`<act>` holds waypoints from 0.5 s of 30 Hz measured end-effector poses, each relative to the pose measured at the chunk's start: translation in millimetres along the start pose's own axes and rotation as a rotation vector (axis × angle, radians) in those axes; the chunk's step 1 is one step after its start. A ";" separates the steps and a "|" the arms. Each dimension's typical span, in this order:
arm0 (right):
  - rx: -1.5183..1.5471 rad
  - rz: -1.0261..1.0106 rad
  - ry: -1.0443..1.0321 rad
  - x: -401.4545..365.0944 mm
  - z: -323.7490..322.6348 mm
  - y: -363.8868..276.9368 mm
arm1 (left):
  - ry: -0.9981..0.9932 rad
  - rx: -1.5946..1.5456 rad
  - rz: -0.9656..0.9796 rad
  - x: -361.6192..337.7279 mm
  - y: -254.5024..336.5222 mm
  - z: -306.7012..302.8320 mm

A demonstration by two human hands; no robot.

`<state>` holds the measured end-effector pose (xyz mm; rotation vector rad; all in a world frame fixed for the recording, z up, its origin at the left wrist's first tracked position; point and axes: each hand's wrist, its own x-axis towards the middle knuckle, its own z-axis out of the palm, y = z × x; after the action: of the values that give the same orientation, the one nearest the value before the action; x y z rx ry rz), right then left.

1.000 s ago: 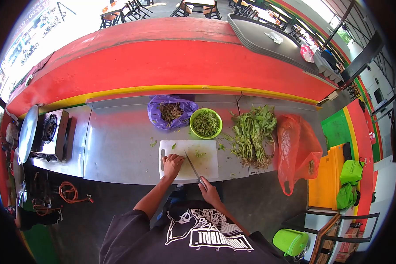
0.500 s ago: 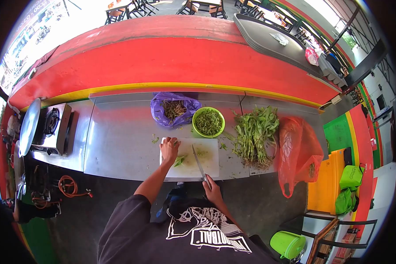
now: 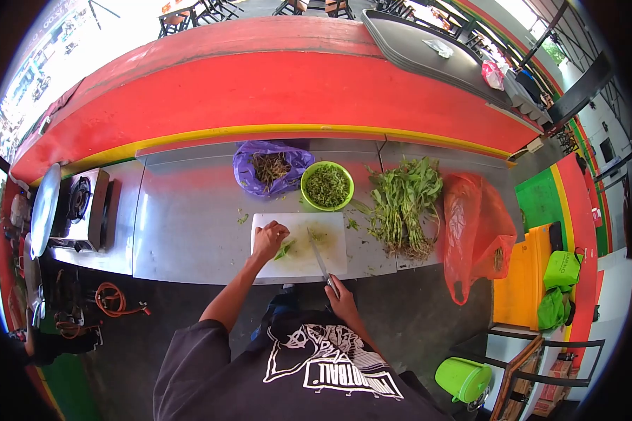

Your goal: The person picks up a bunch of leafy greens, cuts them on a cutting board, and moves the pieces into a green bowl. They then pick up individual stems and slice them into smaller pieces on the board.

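A white cutting board lies on the steel counter, stained green in its middle. My right hand is closed round the handle of a knife, whose blade slants over the board. Over the board's left part is my left hand, fingers curled together; whatever they hold is hidden. Just below it lies a green leaf, with chopped bits near the blade. Behind the board stand a green bowl of chopped greens and a purple plastic bag with root ends in it.
To the right lie a bunch of leafy greens with roots and an orange plastic bag. A gas stove stands at the far left. Along the back runs a red wall, with grey trays stacked on its ledge.
My left hand has turned slightly, its fingers drawn together above the board. The knife stays in my right hand, much as before. The whole view has shifted slightly.
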<state>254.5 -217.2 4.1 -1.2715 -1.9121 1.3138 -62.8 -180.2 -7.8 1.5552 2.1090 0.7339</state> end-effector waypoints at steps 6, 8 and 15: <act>-0.023 -0.035 -0.047 4.0 0.2 -1.2 | 0.118 0.015 -0.013 -28.6 13.4 24.8; 0.010 0.065 -0.107 4.9 -1.3 -7.8 | 0.221 0.057 0.032 -31.8 12.9 33.3; -0.037 -0.018 -0.084 4.1 0.9 1.9 | 0.358 0.052 0.059 -43.2 16.4 45.0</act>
<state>252.8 -213.8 1.6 -1.2321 -2.0089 1.3484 -10.8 -210.2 -31.4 1.6170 2.3561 1.0529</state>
